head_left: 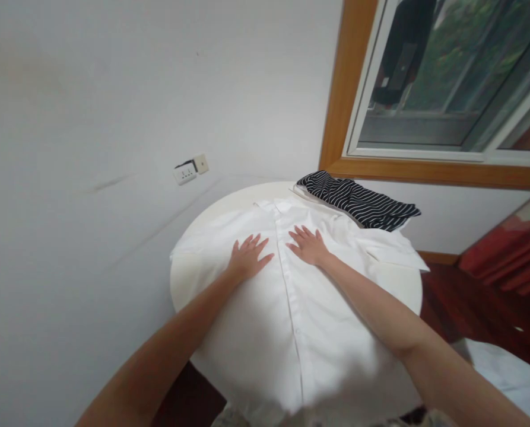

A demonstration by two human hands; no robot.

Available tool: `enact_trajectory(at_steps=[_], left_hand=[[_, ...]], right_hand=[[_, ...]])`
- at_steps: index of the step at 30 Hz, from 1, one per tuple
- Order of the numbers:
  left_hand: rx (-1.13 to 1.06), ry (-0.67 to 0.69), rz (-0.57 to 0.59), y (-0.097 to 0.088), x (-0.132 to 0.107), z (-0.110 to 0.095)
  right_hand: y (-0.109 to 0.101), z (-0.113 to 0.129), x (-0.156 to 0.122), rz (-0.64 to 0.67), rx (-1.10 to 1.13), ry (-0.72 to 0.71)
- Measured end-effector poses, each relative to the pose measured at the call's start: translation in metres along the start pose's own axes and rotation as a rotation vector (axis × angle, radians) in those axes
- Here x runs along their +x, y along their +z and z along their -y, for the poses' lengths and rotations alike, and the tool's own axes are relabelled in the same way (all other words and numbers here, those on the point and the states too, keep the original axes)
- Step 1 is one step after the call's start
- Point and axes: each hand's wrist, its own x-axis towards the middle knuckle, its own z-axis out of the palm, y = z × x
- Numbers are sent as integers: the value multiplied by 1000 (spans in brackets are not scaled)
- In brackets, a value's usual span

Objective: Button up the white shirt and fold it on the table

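A white button-up shirt (pixel 256 314) lies spread face up over a round white table (pixel 182 276), its collar toward the wall and its hem hanging toward me. Down its middle runs the button placket. My left hand (pixel 247 258) rests flat on the shirt just left of the placket, fingers spread. On the other side of the placket my right hand (pixel 308 245) also presses flat on the cloth, fingers apart. Neither hand grips anything. One sleeve reaches past the table's right edge; the other lies to the left.
Black-and-white striped cloth (pixel 358 200) lies at the table's far right edge. Behind are a wall with a power socket (pixel 186 173) and a wood-framed window (pixel 425 169). A red curtain (pixel 509 252) hangs at right. White fabric (pixel 509 373) shows at lower right.
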Motion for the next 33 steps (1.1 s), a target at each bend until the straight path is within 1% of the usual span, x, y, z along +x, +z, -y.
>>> enact_trajectory(at_steps=[4,7,9,13,15,16,17,19,20,21,23,25,26,27,29,31,33], left_hand=[[45,-133,50,-11,-13,37],[92,-162,56,-18,-27,51],[120,-146,44,-20,-40,51],[145,-111,-11,-18,-66,42],[153,-111,-16,-20,-71,36],[156,-111,-10,-23,-69,32],[156,-106,0,-27,-64,28],[140,-79,10,-34,-46,15],[120,-51,3,-36,-33,7],[99,-29,-19,-36,-18,-1],[60,31,-77,-28,9,-15],[10,6,-73,-13,30,-23],[-12,-10,-69,-6,37,-22],[-28,-23,-62,1,42,-18],[-38,-49,-52,9,48,-1],[-20,-103,-44,9,52,24],[6,-177,-29,6,57,50]], right_hand=[[2,-27,-14,-39,-35,106],[0,-32,-30,-58,-57,100],[3,-32,-45,-72,-71,81],[10,-33,-70,-117,-100,58],[7,-34,-74,-105,-109,49],[2,-34,-72,-79,-111,50],[-4,-32,-69,-45,-111,56],[-18,-24,-53,4,-115,67],[-24,-17,-43,6,-122,63],[-29,-11,-31,-20,-134,39],[-31,2,-7,-88,-150,-52],[-24,7,14,-93,-136,-117],[-20,5,21,-72,-117,-114],[-15,0,28,-49,-95,-90],[-7,-17,35,-13,-58,0],[-4,-37,38,0,-42,103],[-4,-53,39,-6,-40,187]])
